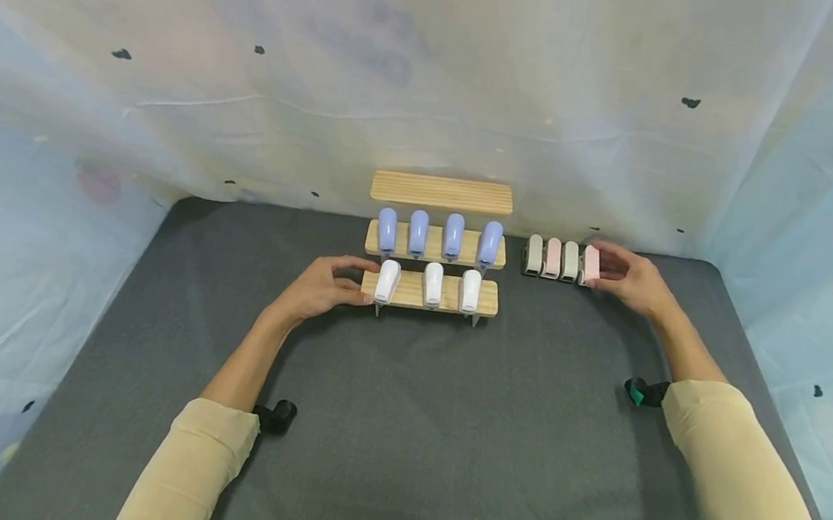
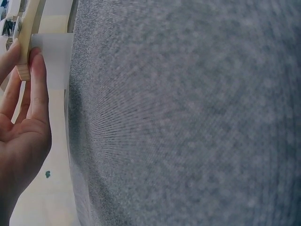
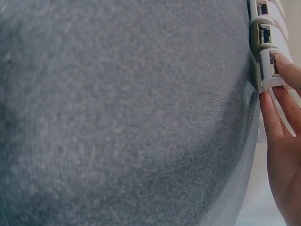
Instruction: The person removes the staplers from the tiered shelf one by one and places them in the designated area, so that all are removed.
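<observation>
My left hand [image 1: 317,288] pinches the left end of a tiered wooden stand's lowest shelf [image 1: 409,294]. The left wrist view shows thumb and fingers either side of the wooden board [image 2: 29,33]. Three white mini staplers [image 1: 432,285] sit on that shelf, and several lilac staplers [image 1: 417,232] stand on the middle one. To the right of the stand, my right hand [image 1: 636,283] holds a pink stapler [image 1: 589,264] at the end of a short row on the cloth. In the right wrist view, thumb and fingertips are on this end stapler [image 3: 269,66].
Beside the pink stapler stand a grey-green stapler [image 1: 570,261], another pink stapler [image 1: 551,258] and a second grey-green one [image 1: 533,255]. The stand's top shelf [image 1: 441,192] is bare wood. A dark grey cloth [image 1: 445,430] covers the table, with pale curtains [image 1: 480,73] behind.
</observation>
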